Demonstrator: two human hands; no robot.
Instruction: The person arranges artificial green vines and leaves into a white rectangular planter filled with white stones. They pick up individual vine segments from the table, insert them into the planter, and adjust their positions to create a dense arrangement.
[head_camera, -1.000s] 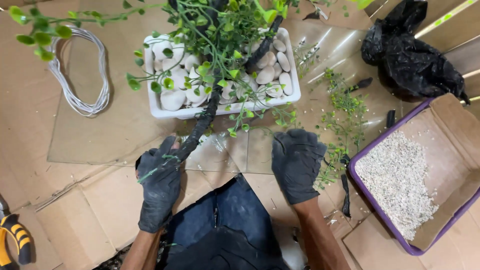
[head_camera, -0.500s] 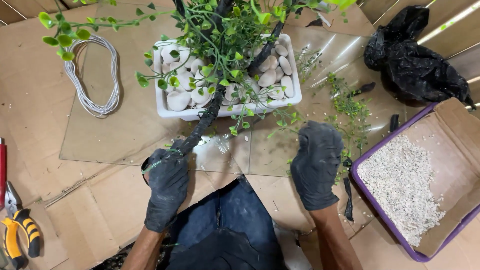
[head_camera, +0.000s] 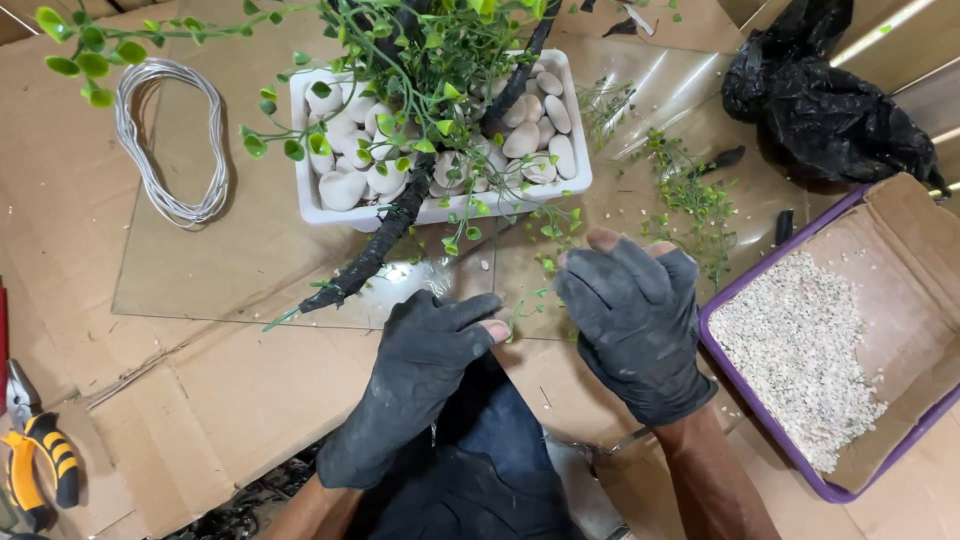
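Head camera looks straight down at our two gloved hands over flattened cardboard (head_camera: 200, 400) and a clear sheet. Our left hand (head_camera: 425, 375) and right hand (head_camera: 630, 320), both in dark worn gloves, meet around a thin green sprig (head_camera: 525, 305), pinched between the left fingertips with the right hand just beside it; how firmly the right fingers close on it we cannot tell.

Just beyond the hands sits a white rectangular planter (head_camera: 440, 210) filled with smooth pale pebbles (head_camera: 350, 185). A small artificial tree (head_camera: 420, 60) with round green leaves rises from it, and one dark wrapped branch (head_camera: 375, 250) leans out over the near rim toward our left hand.

On our right lies a purple-edged cardboard box (head_camera: 770, 440) holding a bed of fine white gravel (head_camera: 800, 350) in its near half. Behind it rests a crumpled black plastic bag (head_camera: 830, 100). Loose green clippings (head_camera: 690, 200) are scattered between the planter and the box.

On the far left, a coil of grey wire (head_camera: 165, 140) lies on the cardboard, and yellow-handled pliers (head_camera: 40, 460) sit at the near left edge.
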